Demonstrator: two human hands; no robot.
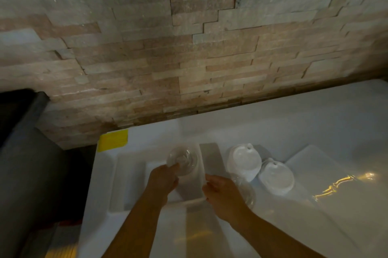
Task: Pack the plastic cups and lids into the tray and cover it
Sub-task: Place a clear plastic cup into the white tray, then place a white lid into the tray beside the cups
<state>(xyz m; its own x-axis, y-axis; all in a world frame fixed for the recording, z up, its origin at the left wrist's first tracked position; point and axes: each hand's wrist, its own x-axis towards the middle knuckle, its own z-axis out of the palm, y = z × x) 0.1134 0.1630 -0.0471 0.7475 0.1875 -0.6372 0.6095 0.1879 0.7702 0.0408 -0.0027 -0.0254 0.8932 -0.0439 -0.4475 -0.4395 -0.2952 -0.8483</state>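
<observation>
Our left hand (162,178) pinches a clear cup (182,159) over the white tray (126,178) at lower centre. Our right hand (222,192) grips the tray's right wall beside another cup (246,192). Two lid stacks (244,161) sit right; open table (315,115) beyond.

Two bare forearms enter from the bottom edge. No sleeves visible on either arm up to where the picture cuts them off. Left hand (162,178): no ring, watch or bracelet seen; wrist bare. Right hand (222,192): likewise bare, no glove, no band at the wrist. Fingers on both are slightly blurred, so nails and fine marks cannot be made out. Dim light; faint hair on the left forearm, nothing else to tell.
</observation>
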